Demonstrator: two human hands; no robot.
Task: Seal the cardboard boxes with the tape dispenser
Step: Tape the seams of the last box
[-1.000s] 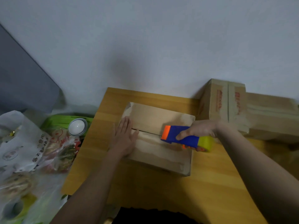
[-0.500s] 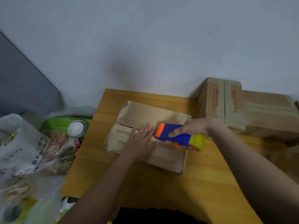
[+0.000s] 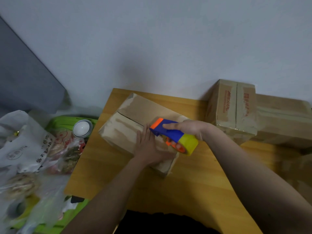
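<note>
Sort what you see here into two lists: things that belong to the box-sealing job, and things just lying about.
Belongs to the job:
- tape dispenser, gripped by the right hand
- cardboard box on the wooden table, pressed flat by the left hand
- cardboard boxes stacked at the right

Just lying about:
- white plastic bags
- round white lid
- green tray

We see red print on the taped cardboard box (image 3: 236,107) and dark characters on the white plastic bag (image 3: 25,146), both too blurred to read.
</note>
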